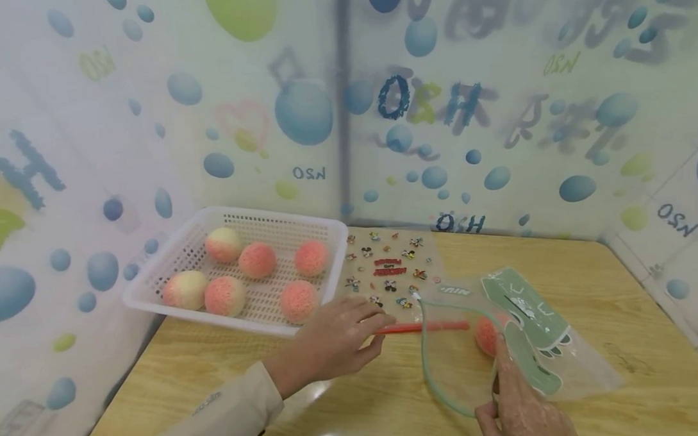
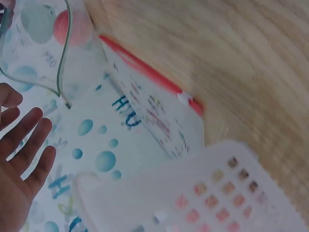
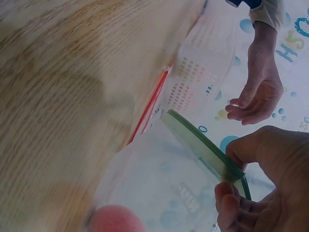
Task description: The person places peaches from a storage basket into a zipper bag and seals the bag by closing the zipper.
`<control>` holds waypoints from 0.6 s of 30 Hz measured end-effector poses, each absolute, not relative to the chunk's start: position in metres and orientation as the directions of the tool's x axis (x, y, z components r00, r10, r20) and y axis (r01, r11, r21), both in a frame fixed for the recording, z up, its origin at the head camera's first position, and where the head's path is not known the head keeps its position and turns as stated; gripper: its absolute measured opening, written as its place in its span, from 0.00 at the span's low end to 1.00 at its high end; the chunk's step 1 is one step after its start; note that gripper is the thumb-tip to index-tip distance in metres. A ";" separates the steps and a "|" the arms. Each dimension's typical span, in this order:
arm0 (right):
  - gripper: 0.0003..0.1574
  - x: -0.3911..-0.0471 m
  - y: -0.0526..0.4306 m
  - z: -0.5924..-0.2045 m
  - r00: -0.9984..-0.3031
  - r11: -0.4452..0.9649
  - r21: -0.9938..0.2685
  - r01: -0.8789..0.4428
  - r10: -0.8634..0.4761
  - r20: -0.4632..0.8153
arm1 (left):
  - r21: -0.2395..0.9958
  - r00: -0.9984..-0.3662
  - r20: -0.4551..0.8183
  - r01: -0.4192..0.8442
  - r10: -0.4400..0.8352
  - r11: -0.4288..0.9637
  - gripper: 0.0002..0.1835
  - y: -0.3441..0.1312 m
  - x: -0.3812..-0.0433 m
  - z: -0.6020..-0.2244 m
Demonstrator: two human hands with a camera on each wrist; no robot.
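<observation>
My right hand [image 1: 519,398] pinches the green rim of a clear zip bag [image 3: 203,140] between thumb and fingers. The bag's mouth gapes wide, and green footprint-like shapes [image 1: 525,301] are printed on its film. A pink textured ball [image 1: 487,335] shows inside it. Beside the white basket, my left hand [image 1: 344,333] hovers with loosely bent fingers and holds nothing, as the left wrist view shows. Just past its fingertips in the head view lies a second clear bag [image 1: 391,268] with small cartoon prints and a red zip strip [image 1: 424,327].
A white perforated plastic basket [image 1: 231,321] stands at the back left of the wooden table [image 1: 605,279]. Several pink and cream balls [image 1: 258,259] lie in it. A wall covering [image 1: 496,142] with printed bubbles surrounds the table's back and sides.
</observation>
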State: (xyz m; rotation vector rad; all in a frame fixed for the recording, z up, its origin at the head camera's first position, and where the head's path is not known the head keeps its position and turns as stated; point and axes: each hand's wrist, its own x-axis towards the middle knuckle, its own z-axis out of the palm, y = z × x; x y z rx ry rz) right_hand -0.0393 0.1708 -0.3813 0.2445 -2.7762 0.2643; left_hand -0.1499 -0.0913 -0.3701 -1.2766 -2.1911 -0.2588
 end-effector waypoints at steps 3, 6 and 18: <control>0.65 -0.038 0.170 -0.380 -0.942 0.970 -0.167 -0.176 -0.116 0.314 | -0.089 -0.404 0.565 0.837 0.719 0.540 0.14 -0.099 -0.153 -0.365; 0.65 -0.038 0.169 -0.379 -0.957 0.971 -0.181 -0.155 -0.102 0.272 | -0.057 -0.423 0.563 0.837 0.710 0.544 0.16 -0.105 -0.154 -0.361; 0.65 -0.039 0.170 -0.380 -0.958 0.969 -0.186 -0.161 -0.108 0.266 | -0.023 -0.512 0.510 0.795 0.691 0.606 0.21 -0.130 -0.159 -0.352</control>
